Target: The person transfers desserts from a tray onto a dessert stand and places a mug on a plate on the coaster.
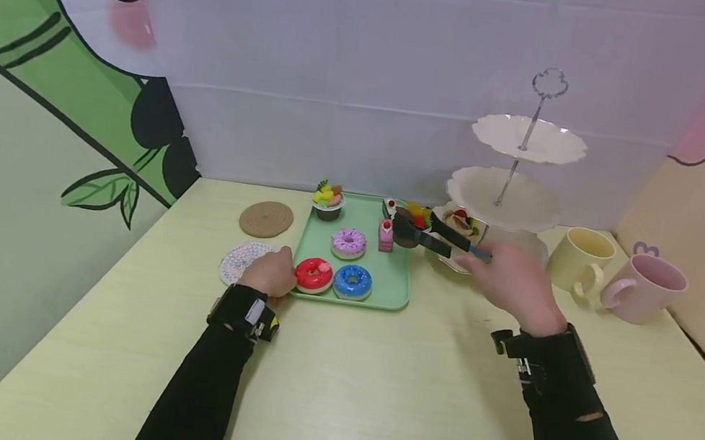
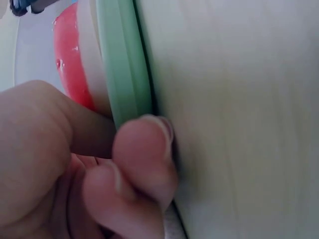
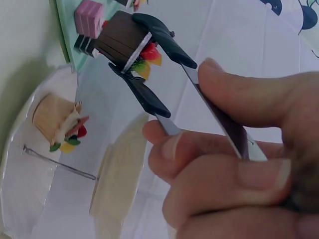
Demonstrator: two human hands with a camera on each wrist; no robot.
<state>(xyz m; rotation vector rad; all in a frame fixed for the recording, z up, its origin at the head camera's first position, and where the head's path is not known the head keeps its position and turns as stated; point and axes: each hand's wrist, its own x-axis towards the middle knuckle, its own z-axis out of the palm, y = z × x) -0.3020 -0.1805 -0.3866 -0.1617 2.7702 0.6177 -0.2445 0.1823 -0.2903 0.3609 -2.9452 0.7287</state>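
Observation:
My left hand (image 1: 270, 272) pinches the near left corner of a green tray (image 1: 387, 289), fingertips at its rim. Beside that hand on the tray lies a red donut (image 1: 313, 275). With my right hand (image 1: 509, 278) I hold black-tipped tongs (image 3: 164, 47). Their tips clasp a brown cupcake (image 3: 119, 42) topped with red, yellow and green fruit, tilted over the tray's right side. A blue donut (image 1: 353, 282), a purple donut (image 1: 348, 243), pink cake pieces (image 1: 386, 235) and a fruit-topped cupcake (image 1: 328, 200) also sit on the tray.
A white three-tier stand (image 1: 504, 194) rises right of the tray, with a tan cupcake (image 3: 52, 119) on its bottom tier. Farther right are a yellow mug (image 1: 577, 256) and a pink mug (image 1: 645, 290). Two round coasters, one woven (image 1: 266, 219), one speckled (image 1: 240, 259), lie left.

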